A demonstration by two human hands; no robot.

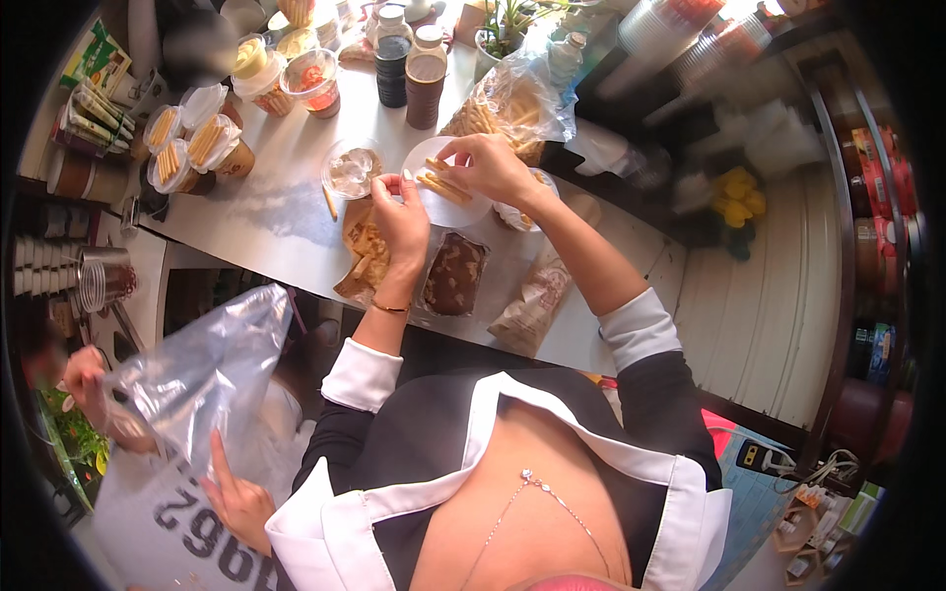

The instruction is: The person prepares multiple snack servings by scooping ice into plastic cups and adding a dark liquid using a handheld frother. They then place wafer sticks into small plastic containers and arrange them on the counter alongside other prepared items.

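Several biscuit sticks [446, 189] lie on a round white lid or plate [443, 213] on the white table. My right hand [484, 170] is over them, its fingertips at the sticks; whether it grips one is hard to tell. Beside the lid's left edge is my left hand [401, 221], thumb and forefinger close together, with nothing clearly visible between them. To its left stand a clear cup with ice [353, 172] and a single loose stick [329, 202]. Below the lid lies a wrapped brown loaf cake [454, 273], between a crumpled snack bag [362, 255] and a printed paper bag [532, 303].
A plastic bag of sticks [502, 103], two dark-filled bottles [426, 77] and a plastic cup [312, 81] stand behind. Cups topped with sticks [211, 144] are at the left. A person at lower left holds a clear plastic bag [207, 369].
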